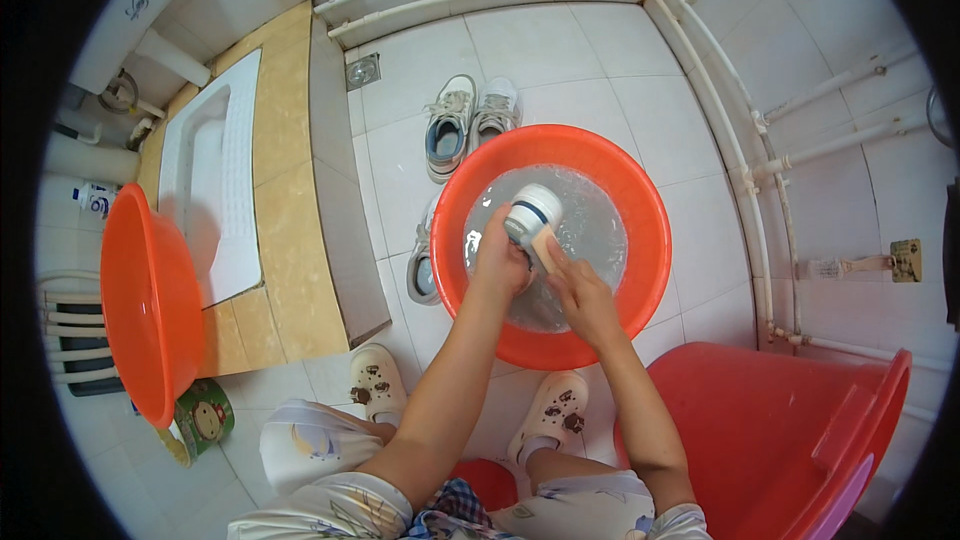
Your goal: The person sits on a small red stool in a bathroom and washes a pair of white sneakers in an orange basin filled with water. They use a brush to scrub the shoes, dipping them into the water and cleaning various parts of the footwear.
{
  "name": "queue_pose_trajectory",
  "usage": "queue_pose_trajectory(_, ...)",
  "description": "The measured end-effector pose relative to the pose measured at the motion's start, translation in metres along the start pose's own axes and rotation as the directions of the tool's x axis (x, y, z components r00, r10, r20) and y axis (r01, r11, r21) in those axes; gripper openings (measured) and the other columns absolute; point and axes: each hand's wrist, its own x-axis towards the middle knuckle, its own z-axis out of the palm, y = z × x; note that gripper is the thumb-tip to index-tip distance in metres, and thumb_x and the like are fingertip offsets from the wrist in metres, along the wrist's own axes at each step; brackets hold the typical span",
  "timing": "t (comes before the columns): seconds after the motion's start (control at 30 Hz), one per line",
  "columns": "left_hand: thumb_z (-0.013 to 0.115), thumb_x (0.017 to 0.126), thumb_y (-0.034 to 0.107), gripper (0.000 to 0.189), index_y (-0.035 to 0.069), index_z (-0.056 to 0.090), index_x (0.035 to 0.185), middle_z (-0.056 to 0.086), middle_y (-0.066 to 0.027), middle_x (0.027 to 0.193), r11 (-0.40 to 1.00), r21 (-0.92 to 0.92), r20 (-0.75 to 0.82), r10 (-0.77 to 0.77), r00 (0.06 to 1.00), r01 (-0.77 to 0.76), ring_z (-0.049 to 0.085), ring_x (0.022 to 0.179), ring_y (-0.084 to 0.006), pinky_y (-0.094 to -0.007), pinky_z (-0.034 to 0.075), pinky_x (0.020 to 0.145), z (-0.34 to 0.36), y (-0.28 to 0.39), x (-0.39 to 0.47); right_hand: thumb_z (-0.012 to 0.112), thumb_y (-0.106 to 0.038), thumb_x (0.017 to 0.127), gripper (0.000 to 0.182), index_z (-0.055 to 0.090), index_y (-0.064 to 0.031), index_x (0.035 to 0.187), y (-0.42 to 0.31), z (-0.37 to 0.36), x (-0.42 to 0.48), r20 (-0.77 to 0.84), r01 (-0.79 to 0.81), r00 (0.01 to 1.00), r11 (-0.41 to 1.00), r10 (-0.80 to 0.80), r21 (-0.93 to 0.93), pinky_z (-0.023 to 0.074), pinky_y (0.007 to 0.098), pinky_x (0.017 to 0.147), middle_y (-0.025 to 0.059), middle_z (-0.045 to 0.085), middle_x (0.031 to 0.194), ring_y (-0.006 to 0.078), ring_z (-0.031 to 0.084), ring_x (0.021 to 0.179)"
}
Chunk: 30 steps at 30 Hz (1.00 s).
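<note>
My left hand (501, 251) grips a white shoe (538, 204) with a dark blue band, tilted over an orange plastic basin (639, 169). In my right hand (586, 298) is a scrubbing brush with a pale wooden-looking back (546, 249), pressed against the shoe's side. Its bristles are mostly hidden. Cloudy, sudsy water (596, 199) fills the bottom of the basin below both hands. Past the basin's far left rim stand a grey-and-white sneaker (448, 131) and a paler sneaker (498, 106). Another sneaker (422, 270) is partly covered by the basin's left side.
A large red tub (750, 412) stands close on my right. At left, a second orange basin (154, 300) leans on edge near a squat toilet (214, 187) on a raised tiled step (289, 210). White pipes (709, 71) run along the walls. A floor drain (363, 71) lies beside the step.
</note>
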Motion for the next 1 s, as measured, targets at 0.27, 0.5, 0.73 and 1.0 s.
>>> queue_pose_trajectory(0.27, 0.048, 0.087, 0.035, 0.029, 0.008, 0.058, 0.094, 0.06, -0.0054, 0.085, 1.0, -0.013, 0.003, -0.009, 1.0, 0.009, 0.058, 0.069, -0.0194, -0.0257, 0.048, 0.06, -0.003, 0.009, 0.006, 0.052, -0.022, 0.087, 0.044, 0.044, -0.0329, 0.129, 0.006, 0.001, 0.011, 0.043, 0.015, 0.999, 0.98, -0.006, -0.2, 0.0451, 0.0399, 0.059, 0.0129, 0.047, 0.081, 0.0334, 0.054, 0.066)
queue_pose_trajectory(0.5, 0.045, 0.087, 0.028, 0.032, 0.003, 0.051, 0.105, 0.059, -0.0104, 0.092, 1.0, -0.019, 0.109, 0.009, 0.994, -0.007, 0.058, 0.087, -0.0213, -0.0356, 0.049, 0.075, -0.019, -0.007, 0.025, 0.051, -0.025, 0.087, 0.042, 0.044, -0.0342, 0.128, -0.02, -0.002, 0.03, -0.031, 0.122, 0.991, 0.963, -0.133, -0.24, 0.0446, 0.0394, 0.053, 0.0124, 0.048, 0.081, 0.032, 0.053, 0.063)
queue_pose_trajectory(0.73, 0.045, 0.086, 0.026, 0.031, 0.002, 0.053, 0.105, 0.059, -0.0118, 0.099, 0.995, -0.037, 0.145, 0.097, 0.985, -0.093, 0.057, 0.093, -0.0249, -0.0369, 0.045, 0.085, -0.017, -0.013, 0.026, 0.05, -0.026, 0.087, 0.043, 0.043, -0.0365, 0.128, -0.007, 0.004, 0.028, -0.041, 0.144, 0.986, 0.957, -0.159, -0.25, 0.0455, 0.0394, 0.052, 0.012, 0.048, 0.079, 0.031, 0.054, 0.061)
queue_pose_trajectory(1.0, 0.045, 0.087, 0.027, 0.031, 0.004, 0.051, 0.107, 0.058, -0.0108, 0.102, 0.998, -0.066, 0.16, 0.02, 0.987, -0.01, 0.056, 0.093, -0.0251, -0.0378, 0.046, 0.083, -0.016, -0.004, 0.022, 0.051, -0.025, 0.087, 0.042, 0.045, -0.0353, 0.127, 0.009, 0.005, 0.017, -0.033, 0.089, 0.995, 0.97, -0.098, -0.225, 0.0461, 0.0401, 0.053, 0.0119, 0.047, 0.08, 0.0317, 0.054, 0.06)
